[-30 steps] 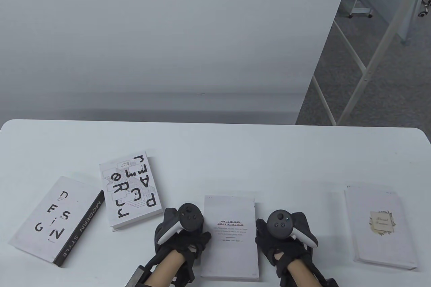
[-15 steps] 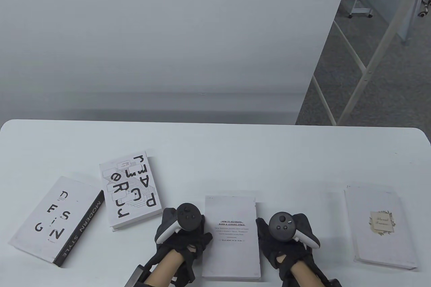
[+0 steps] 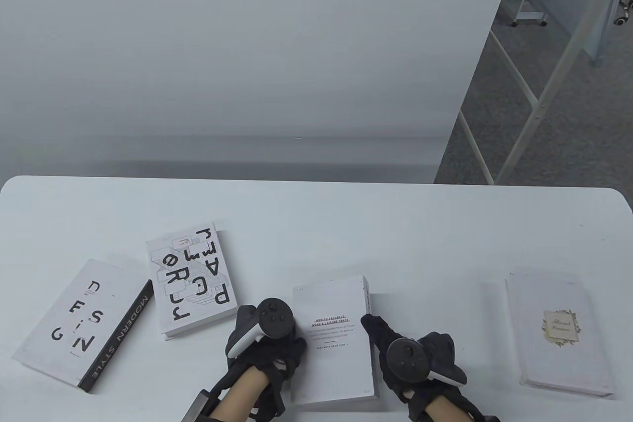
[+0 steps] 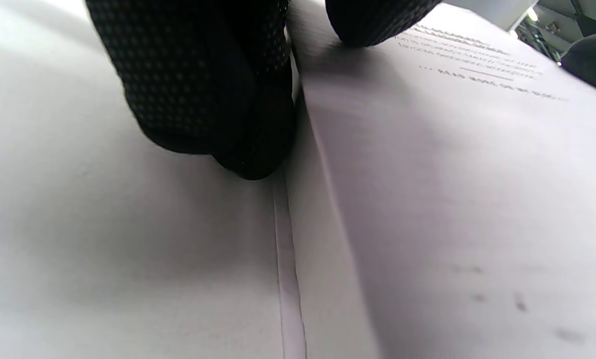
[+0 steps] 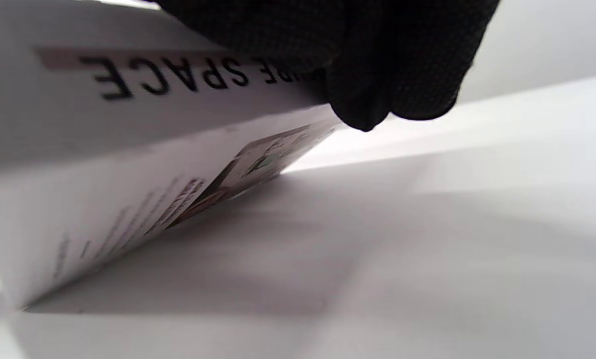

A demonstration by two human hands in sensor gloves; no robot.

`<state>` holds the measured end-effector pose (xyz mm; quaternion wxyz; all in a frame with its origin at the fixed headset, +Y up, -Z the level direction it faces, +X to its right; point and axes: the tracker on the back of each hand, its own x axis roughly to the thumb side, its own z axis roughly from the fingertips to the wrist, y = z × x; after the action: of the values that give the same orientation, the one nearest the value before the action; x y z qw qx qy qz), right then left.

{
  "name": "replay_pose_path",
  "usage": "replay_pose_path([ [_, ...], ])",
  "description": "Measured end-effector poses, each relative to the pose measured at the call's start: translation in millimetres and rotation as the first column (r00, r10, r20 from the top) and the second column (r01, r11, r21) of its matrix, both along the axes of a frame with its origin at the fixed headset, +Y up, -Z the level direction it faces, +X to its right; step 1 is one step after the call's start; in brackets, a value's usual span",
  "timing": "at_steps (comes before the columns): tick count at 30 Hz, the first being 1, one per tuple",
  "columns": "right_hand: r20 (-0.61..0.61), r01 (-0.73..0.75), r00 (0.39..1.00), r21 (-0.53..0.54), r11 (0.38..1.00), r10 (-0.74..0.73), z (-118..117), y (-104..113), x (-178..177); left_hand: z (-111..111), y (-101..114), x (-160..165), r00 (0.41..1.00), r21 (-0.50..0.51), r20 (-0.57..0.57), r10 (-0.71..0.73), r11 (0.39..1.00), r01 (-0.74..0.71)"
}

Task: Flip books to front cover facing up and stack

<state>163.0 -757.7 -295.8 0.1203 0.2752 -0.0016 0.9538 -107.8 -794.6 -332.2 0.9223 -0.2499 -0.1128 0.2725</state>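
Observation:
A white book (image 3: 334, 343) with small printed text on its upper face lies near the table's front edge between my hands. Its right side, the spine, is lifted off the table. My right hand (image 3: 395, 348) holds the spine edge; in the right wrist view its fingers (image 5: 377, 70) sit on the lettered spine (image 5: 168, 80) and a printed cover (image 5: 248, 169) shows underneath. My left hand (image 3: 269, 343) rests at the book's left edge; in the left wrist view its fingers (image 4: 213, 94) touch the table beside the book (image 4: 427, 174).
On the white table (image 3: 316, 224), a "DESIGN" book (image 3: 81, 325) with a dark spine lies at the left, a white lettered book (image 3: 190, 281) beside it, and a white book with a floral label (image 3: 559, 335) at the right.
My right hand moved down and left and lifted the book's right side off the table. The book tilted and shifted slightly left. My left hand barely moved.

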Motion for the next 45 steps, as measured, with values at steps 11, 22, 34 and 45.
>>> replay_pose_path([
  [11,-0.088,-0.023,0.995,0.135,0.991,0.035,11,4,-11,-2,-1,-6,1.000,-0.014,-0.016,-0.001,1.000,0.001],
  [22,-0.156,-0.040,0.983,0.304,0.952,0.091,26,10,-24,-4,0,-6,0.999,-0.014,0.042,-0.025,1.000,0.026],
  [34,-0.120,-0.054,0.989,0.281,0.958,0.090,20,7,-16,-4,1,-5,0.997,0.026,0.074,-0.021,0.999,0.019],
  [45,0.005,0.076,0.997,0.223,0.972,-0.079,10,15,-4,0,92,-44,0.946,0.438,-0.063,-0.318,0.843,0.312],
])
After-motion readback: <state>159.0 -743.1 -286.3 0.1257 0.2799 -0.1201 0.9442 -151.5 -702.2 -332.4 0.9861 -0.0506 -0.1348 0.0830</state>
